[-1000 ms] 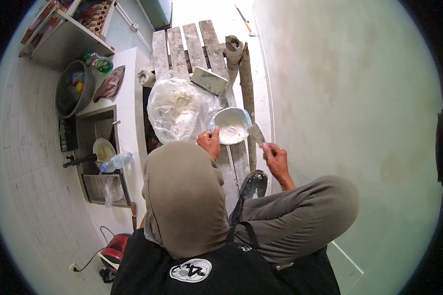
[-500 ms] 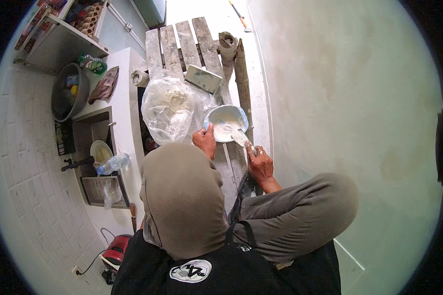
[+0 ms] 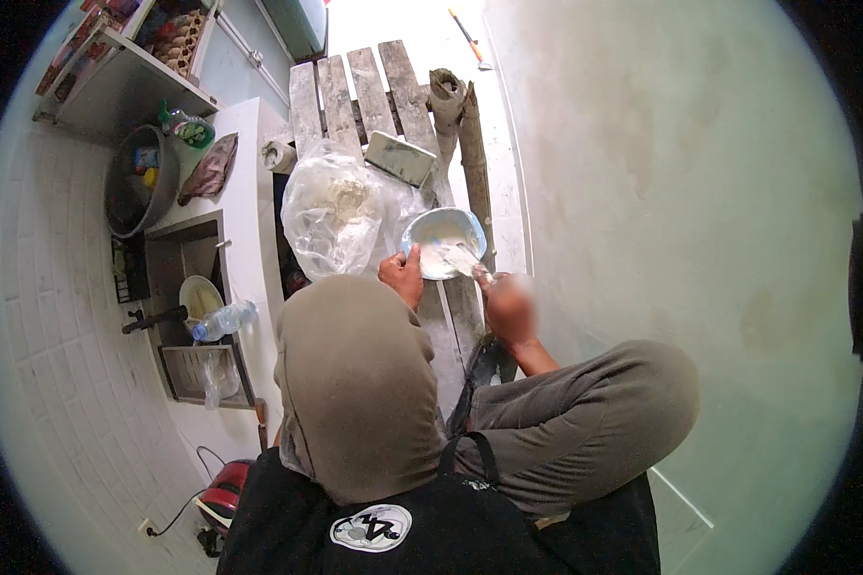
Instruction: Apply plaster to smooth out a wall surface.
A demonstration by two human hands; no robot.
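Observation:
A light blue bowl [image 3: 410, 236] of wet white paste [image 3: 435, 257] rests on the wooden slats. My left hand [image 3: 405, 278] grips the bowl's near left rim, thumb over the edge. From the right, my right hand [image 3: 508, 309] is closed round the handle of a putty knife [image 3: 463, 257]. Its paste-coated blade dips into the bowl. Part of the right hand is blurred. Left of the bowl lies an open clear plastic bag [image 3: 307, 222] holding pale powder [image 3: 350, 201]. Just beyond the bowl is a flat rectangular block [image 3: 400, 159], pale on top.
A weathered slatted bench [image 3: 335, 96] runs ahead, with wooden posts [image 3: 448, 110] along its right side. A plastered wall [image 3: 681, 192] stands close on the right. At left are a sink [image 3: 249, 372] and a plastic bottle [image 3: 224, 321]. A long-handled tool [image 3: 467, 38] lies far ahead.
My right hand and the putty knife blade have shifted slightly within the bowl, the blade lying more to the right. My left hand keeps its hold on the rim. The whole view has shifted slightly.

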